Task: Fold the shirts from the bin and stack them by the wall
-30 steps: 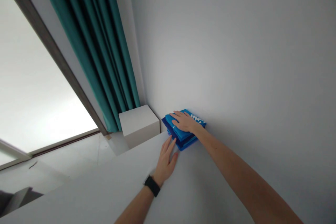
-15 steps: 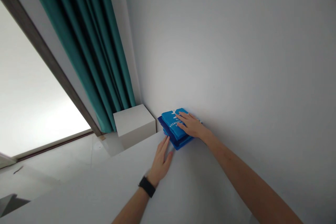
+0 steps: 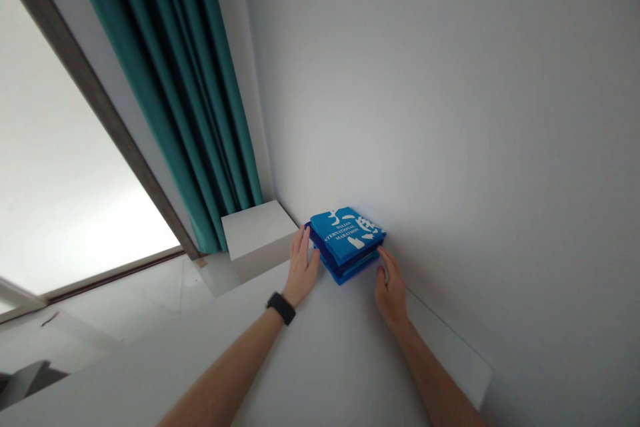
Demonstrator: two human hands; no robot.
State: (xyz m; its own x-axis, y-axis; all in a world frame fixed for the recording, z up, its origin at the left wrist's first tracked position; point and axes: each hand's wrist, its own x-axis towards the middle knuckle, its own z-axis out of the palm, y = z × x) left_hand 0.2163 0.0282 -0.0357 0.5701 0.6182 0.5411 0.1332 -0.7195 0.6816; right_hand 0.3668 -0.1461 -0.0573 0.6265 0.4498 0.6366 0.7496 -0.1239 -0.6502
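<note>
While a teal curtain [image 3: 200,80] is hanging behind a white box [image 3: 257,230], the left hand [image 3: 303,270] is touching the folded blue cloth [image 3: 346,243] with fingers outstretched, the cloth lying by the bench's [image 3: 330,347] far corner, the right hand [image 3: 393,293] loosely curving, fingertips meeting its right edge.

White capitals [image 3: 342,232] stand on the top face of the folded blue cloth [image 3: 333,248], set in three short lines that climb slightly toward the right. The smallest, uppermost line appears to read "DALIAN"; below it comes "NTERNATIONAL", running to the left edge, where an opening "I" cannot be made out; the lowest line reads "MARATHON". White printed shapes [image 3: 355,242] surround the words: curved strokes on the far side, a rounded, broken-up emblem [image 3: 369,224] toward the right, and solid patches on the near right; their meaning cannot be told.
</note>
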